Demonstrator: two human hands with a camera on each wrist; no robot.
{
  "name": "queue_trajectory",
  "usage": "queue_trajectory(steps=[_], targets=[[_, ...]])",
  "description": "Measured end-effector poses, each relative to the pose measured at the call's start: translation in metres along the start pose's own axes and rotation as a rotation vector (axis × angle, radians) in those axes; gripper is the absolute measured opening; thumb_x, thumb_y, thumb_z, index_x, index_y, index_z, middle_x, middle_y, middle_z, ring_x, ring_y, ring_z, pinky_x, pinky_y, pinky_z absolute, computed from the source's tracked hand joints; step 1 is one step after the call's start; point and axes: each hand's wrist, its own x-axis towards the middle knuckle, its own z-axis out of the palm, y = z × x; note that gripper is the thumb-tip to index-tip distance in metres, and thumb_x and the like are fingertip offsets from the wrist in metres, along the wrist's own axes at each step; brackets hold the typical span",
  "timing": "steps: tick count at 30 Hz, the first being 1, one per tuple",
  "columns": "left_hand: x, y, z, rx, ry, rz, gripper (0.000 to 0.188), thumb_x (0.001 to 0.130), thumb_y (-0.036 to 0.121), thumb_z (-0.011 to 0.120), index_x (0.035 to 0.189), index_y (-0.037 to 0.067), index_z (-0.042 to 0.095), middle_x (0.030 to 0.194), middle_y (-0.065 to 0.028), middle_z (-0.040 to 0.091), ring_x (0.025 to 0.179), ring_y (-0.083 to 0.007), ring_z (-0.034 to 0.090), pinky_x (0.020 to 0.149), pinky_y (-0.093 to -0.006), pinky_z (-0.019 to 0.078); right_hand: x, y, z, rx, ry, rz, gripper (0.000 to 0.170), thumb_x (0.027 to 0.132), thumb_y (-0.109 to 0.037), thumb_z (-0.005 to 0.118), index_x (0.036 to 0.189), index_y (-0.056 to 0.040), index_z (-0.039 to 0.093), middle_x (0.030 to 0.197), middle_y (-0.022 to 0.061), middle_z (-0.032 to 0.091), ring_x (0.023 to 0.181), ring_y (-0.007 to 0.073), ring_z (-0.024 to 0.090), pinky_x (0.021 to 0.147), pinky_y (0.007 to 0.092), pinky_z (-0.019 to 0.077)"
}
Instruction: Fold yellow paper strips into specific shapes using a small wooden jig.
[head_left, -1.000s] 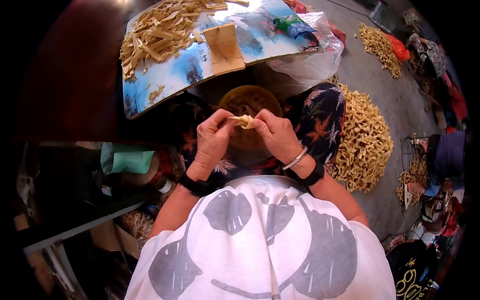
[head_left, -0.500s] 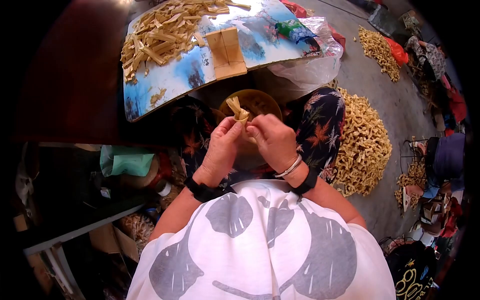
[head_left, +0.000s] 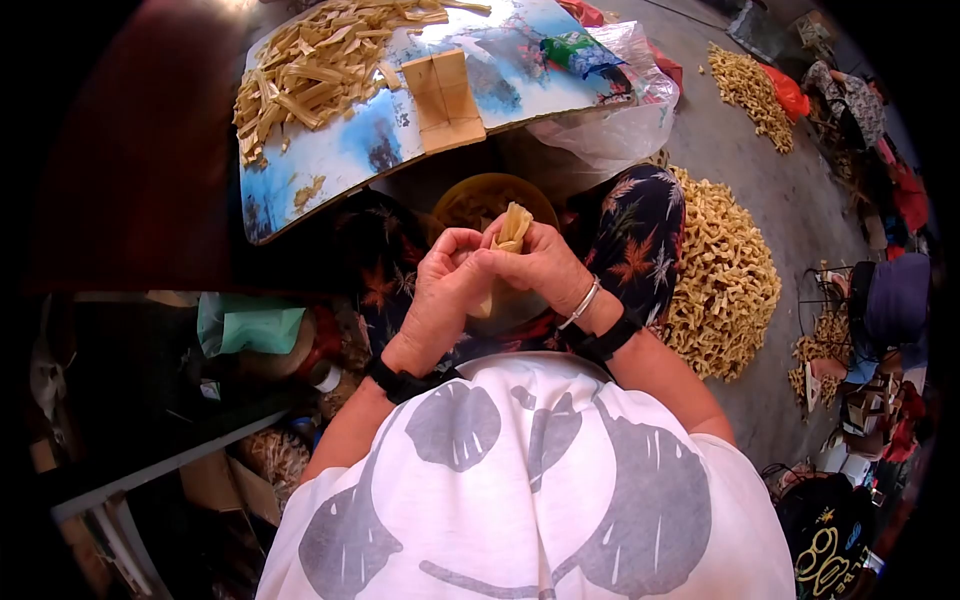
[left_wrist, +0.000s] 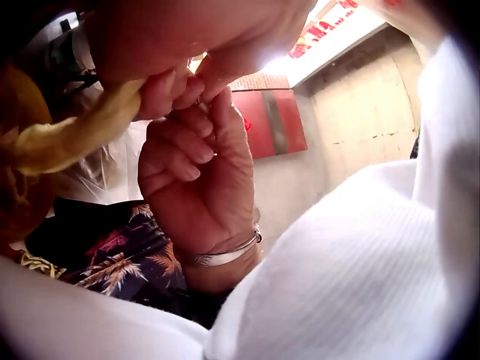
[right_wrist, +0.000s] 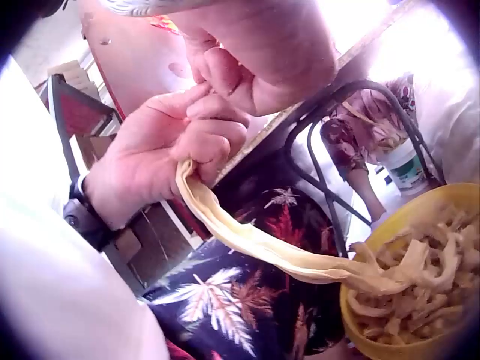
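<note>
"Strip (head_left: pixel 513 229) in both hands, above the lap! What's around it?"

"Table (head_left: pixel 350 151) ahead, loose pile (head_left: pixel 322 66) on top, probably put there for easy reach. Big heap (head_left: pixel 728 283) on the floor, to the right, likely parked clear of the knees."

"And the bowl (head_left: pixel 505 177)?"

"Between the legs, pieces inside, handy to both hands, I'd say."

"Grips?"

"Narrow, close together! Left hand (head_left: pixel 438 300) curls round the strip, seemingly to steady it; right hand (head_left: pixel 556 274) pinches at it, fingertips right beside the left's, maybe for fine control."

"Strip's ends?"

"One pokes up between the hands, the other trails from the left fingers towards the bowl. Exactly how it's folded inside those fingers, can't tell."
</note>
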Motion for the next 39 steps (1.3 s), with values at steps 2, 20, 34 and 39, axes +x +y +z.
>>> queue_trajectory(steps=[2,20,34,39], targets=[[-0.005,0.004,-0.009,-0.027,0.018,-0.034,0.015,0.096,0.013,0.062,0.108,0.006,0.058,0.067,0.0076,0.041,0.055,-0.0015,0.031,0.048,-0.0182,0.0258,-0.001,0.001,-0.009,-0.053,0.077,0.020,0.014,0.088,-0.016,0.072,0.097,-0.0098,0.065,0.080,-0.0054,0.060,0.070,0.0025,0.053,0.060,0.0185,0.0440],[0.020,0.015,-0.009,0.406,0.003,0.200,0.012,0.094,0.012,0.060,0.094,0.001,0.065,0.078,0.0003,0.062,0.073,-0.0071,0.056,0.068,-0.0226,0.0485,-0.012,0.008,0.023,-0.537,0.127,-0.167,0.023,0.093,-0.023,0.060,0.087,-0.0012,0.065,0.060,0.0043,0.059,0.055,0.0098,0.055,0.053,0.0270,0.0446],[0.019,0.034,-0.003,0.577,0.032,0.167,0.015,0.095,0.013,0.062,0.084,0.003,0.068,0.073,0.0076,0.057,0.067,-0.0007,0.045,0.058,-0.0175,0.0362,0.032,-0.029,-0.010,-0.580,0.188,-0.277,0.023,0.097,-0.029,0.063,0.092,-0.0070,0.060,0.067,-0.0059,0.052,0.058,0.0013,0.044,0.050,0.0193,0.0361],[0.055,0.061,-0.016,0.783,-0.056,0.271,0.015,0.095,0.015,0.063,0.092,0.002,0.070,0.069,0.0093,0.054,0.060,0.0000,0.042,0.052,-0.0181,0.0335,0.057,-0.049,-0.019,-0.384,0.182,-0.148,0.022,0.098,-0.028,0.060,0.096,-0.0067,0.061,0.066,-0.0055,0.052,0.056,0.0024,0.045,0.050,0.0182,0.0361]])
